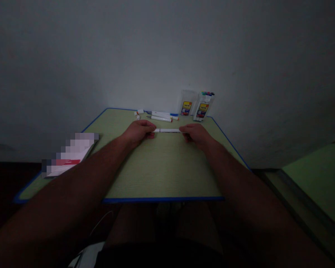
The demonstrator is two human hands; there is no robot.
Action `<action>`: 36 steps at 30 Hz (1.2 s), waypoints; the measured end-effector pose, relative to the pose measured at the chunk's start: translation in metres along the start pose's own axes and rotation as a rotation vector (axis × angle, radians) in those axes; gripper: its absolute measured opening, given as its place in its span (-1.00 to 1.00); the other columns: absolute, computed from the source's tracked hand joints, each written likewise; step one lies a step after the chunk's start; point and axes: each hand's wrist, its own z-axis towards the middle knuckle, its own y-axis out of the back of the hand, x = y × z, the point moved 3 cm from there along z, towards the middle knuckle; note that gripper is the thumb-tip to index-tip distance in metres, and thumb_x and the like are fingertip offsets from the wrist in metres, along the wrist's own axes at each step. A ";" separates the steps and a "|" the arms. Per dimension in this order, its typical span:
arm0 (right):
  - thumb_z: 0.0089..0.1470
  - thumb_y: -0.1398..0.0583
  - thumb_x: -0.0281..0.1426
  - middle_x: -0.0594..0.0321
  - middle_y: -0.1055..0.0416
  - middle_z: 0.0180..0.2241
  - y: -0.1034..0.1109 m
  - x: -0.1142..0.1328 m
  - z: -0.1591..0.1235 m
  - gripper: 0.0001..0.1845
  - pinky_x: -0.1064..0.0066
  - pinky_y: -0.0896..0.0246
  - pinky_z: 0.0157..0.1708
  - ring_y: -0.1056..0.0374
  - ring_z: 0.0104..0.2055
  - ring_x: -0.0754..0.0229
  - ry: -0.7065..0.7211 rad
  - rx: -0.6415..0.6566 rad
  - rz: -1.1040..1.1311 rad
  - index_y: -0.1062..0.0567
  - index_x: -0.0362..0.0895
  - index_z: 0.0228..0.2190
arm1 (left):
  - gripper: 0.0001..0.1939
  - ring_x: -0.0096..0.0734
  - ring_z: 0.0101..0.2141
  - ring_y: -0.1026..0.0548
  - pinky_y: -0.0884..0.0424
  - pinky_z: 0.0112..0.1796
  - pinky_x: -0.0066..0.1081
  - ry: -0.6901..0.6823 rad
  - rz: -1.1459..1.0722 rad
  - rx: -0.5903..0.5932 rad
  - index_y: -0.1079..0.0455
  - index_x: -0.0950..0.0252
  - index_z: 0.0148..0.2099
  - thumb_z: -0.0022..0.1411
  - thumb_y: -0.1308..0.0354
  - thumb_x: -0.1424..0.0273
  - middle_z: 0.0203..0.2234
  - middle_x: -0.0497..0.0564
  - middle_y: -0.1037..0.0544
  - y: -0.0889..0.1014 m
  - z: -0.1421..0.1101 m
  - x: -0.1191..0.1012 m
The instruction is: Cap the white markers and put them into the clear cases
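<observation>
Between my two hands a white marker pen point(169, 130) is held level, a little above the table. The fingers of my left hand point(141, 132) pinch its left end, near a seam that looks like the edge of a cap. My right hand point(194, 133) pinches the other end, so both tips of the marker are hidden by fingers. Behind the hands lie several more white markers point(161, 119), with dark or coloured ends. Left of those are a few small white caps point(139, 113), close behind my left hand.
Against the wall stand a clear plastic case point(187, 102) and a second case point(203, 106) holding markers with coloured ends. A white book or box point(72, 154), partly blurred out, lies at the table's left. The light green table point(162, 175) has a blue edge.
</observation>
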 end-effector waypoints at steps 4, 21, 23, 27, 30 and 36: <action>0.08 -0.30 -0.40 0.37 -0.31 -0.62 0.002 -0.001 0.001 -0.80 0.51 -0.11 -0.62 -0.18 -0.64 0.38 0.019 -0.026 0.002 -0.44 -0.17 -0.52 | -0.84 -0.52 -0.61 -0.43 -0.47 -0.51 -0.49 0.000 -0.009 -0.028 -0.44 0.40 -0.50 0.06 -0.27 0.66 -0.61 0.00 -0.48 0.000 -0.002 -0.003; 0.09 -0.25 -0.56 0.21 -0.53 -0.48 0.006 0.000 0.002 -0.94 0.51 -0.25 -0.56 -0.40 -0.54 0.33 -0.002 -0.074 0.058 -0.51 -0.20 -0.41 | -0.83 -0.47 -0.55 -0.48 -0.52 -0.39 -0.41 -0.038 -0.043 -0.072 -0.52 0.41 -0.42 -0.04 -0.27 0.74 -0.57 0.03 -0.52 0.004 0.000 -0.004; 0.10 -0.25 -0.57 0.21 -0.53 -0.49 0.006 0.001 0.002 -0.92 0.52 -0.25 -0.57 -0.40 -0.54 0.33 -0.001 -0.083 0.063 -0.52 -0.21 -0.42 | -0.86 -0.47 -0.56 -0.48 -0.51 -0.39 -0.40 -0.057 -0.008 -0.064 -0.52 0.41 -0.42 -0.03 -0.28 0.71 -0.58 0.03 -0.52 0.004 0.000 -0.004; 0.10 -0.26 -0.58 0.22 -0.53 -0.52 0.007 0.001 0.002 -0.90 0.52 -0.25 -0.58 -0.39 -0.57 0.34 -0.001 -0.087 0.078 -0.52 -0.21 -0.45 | -0.89 -0.48 -0.58 -0.46 -0.47 -0.43 -0.41 -0.085 0.060 -0.050 -0.52 0.40 -0.41 -0.04 -0.33 0.64 -0.61 0.00 -0.52 0.005 -0.001 -0.006; 0.09 -0.26 -0.58 0.21 -0.53 -0.53 0.007 0.001 0.001 -0.88 0.52 -0.25 -0.57 -0.38 -0.59 0.34 0.003 -0.072 0.086 -0.52 -0.21 -0.47 | -0.90 -0.51 -0.61 -0.42 -0.41 -0.47 -0.44 -0.116 0.111 -0.052 -0.52 0.39 -0.42 -0.05 -0.35 0.62 -0.64 -0.02 -0.51 0.006 -0.002 -0.007; 0.11 -0.25 -0.60 0.21 -0.52 -0.56 0.007 0.001 0.000 -0.84 0.50 -0.27 -0.57 -0.37 -0.60 0.33 -0.028 -0.066 0.099 -0.50 -0.21 -0.49 | -0.92 -0.52 -0.62 -0.39 -0.34 -0.51 -0.45 -0.180 0.176 -0.025 -0.52 0.36 -0.45 -0.02 -0.32 0.60 -0.64 -0.02 -0.50 0.009 0.002 -0.005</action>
